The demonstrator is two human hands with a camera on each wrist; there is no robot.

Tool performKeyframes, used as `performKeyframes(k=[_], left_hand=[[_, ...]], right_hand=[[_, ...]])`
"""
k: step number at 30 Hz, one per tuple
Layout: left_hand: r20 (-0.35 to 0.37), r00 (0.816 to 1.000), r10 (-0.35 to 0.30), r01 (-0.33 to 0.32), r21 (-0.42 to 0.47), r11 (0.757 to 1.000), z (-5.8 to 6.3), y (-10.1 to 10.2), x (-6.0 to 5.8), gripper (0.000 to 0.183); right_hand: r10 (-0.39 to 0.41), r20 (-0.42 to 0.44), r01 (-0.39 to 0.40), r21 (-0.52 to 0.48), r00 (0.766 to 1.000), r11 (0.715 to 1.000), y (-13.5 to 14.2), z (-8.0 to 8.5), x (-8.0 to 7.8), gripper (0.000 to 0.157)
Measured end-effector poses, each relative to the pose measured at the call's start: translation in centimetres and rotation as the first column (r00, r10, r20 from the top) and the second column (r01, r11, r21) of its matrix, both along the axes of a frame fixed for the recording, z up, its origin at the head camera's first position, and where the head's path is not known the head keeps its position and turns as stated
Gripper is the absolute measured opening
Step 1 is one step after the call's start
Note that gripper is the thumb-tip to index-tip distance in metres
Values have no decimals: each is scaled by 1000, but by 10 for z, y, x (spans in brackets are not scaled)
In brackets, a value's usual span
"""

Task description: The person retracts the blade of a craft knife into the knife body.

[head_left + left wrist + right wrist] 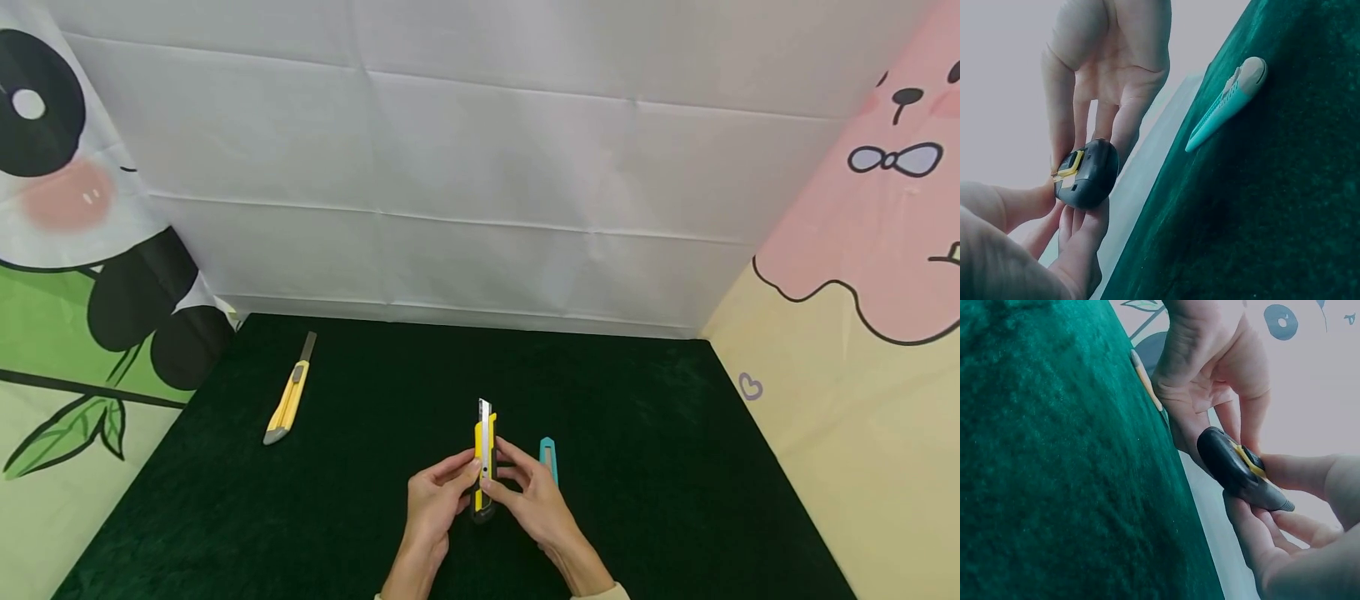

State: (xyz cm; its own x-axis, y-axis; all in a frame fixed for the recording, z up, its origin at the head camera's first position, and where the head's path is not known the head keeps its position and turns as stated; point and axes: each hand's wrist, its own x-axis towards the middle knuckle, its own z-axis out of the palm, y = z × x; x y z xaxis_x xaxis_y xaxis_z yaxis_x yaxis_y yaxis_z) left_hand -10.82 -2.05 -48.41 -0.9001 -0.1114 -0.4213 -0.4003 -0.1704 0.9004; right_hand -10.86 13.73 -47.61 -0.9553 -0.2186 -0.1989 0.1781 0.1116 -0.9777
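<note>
Both hands hold one yellow and black utility knife (pixel 485 454) upright over the middle front of the dark green cloth, its metal blade end pointing away. My left hand (pixel 437 493) pinches it from the left between thumb and fingers. From the other side my right hand (pixel 536 500) grips it, thumb on its face and fingers behind. The knife's black butt end (pixel 1094 175) faces the camera in the left wrist view. In the right wrist view the black end (pixel 1229 462) shows between the fingertips of both hands.
A teal utility knife (pixel 550 458) lies just right of the right hand, partly hidden by it. Farther left on the green cloth (pixel 637 400) lies a yellow utility knife (pixel 289 392) with a grey tip. A white sheet (pixel 480 167) and printed side panels surround the table.
</note>
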Motion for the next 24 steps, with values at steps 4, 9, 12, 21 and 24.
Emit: performKeyframes(k=[4,9,12,21,24], left_hand=[[-1,1000,-1,1,-14,1000,1,1,0,34],[-1,1000,-10,10,-35,999,3,1,0,34],[-3,1000,-16,15,-46,999,3,1,1,33],[-6,1000,-18,17,-62,998,3,2,2,33],[-2,1000,-18,17,-61,998,3,1,2,33]], right_hand=[[2,-5,-2,7,1000,1000,0,1,0,72],[3,3,-3,11,1000,1000,1,2,0,71],[3,6,-3,21,1000,1000,2,1,0,71],[2,14,-3,17,1000,1000,1,0,1,71],[1,22,-2,17,1000,1000,1,0,1,72]])
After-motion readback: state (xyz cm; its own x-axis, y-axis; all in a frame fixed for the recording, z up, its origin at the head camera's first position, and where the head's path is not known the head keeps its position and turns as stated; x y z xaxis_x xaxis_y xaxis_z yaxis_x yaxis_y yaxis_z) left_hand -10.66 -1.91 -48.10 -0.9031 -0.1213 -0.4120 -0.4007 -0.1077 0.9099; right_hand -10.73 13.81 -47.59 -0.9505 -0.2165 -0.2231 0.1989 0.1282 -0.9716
